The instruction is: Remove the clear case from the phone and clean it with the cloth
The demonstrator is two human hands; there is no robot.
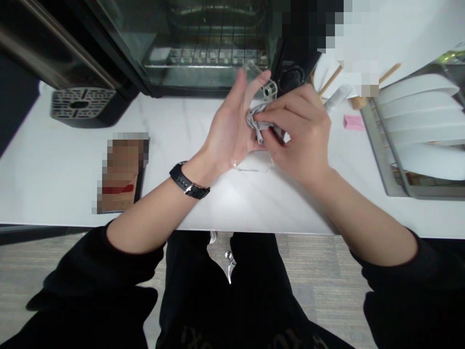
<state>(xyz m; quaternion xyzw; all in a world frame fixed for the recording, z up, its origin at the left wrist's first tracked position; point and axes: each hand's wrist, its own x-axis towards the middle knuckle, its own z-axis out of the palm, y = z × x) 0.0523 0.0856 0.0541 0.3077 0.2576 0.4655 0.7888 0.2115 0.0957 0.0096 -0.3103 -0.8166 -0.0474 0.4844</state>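
Observation:
My left hand (232, 126) holds a clear glass (267, 87) upright over the white counter, fingers stretched up along its side. My right hand (298, 131) is closed in a pinch on a grey cloth (259, 121) and presses it against the glass. A black watch sits on my left wrist. Most of the glass is hidden behind the two hands.
A toaster oven (207, 43) with its glass door stands at the back. A dish rack (417, 131) with white plates is at the right. A brown packet (121, 174) lies at the left, a pink note (353, 122) at the right, and a black machine base (82, 104) at the far left.

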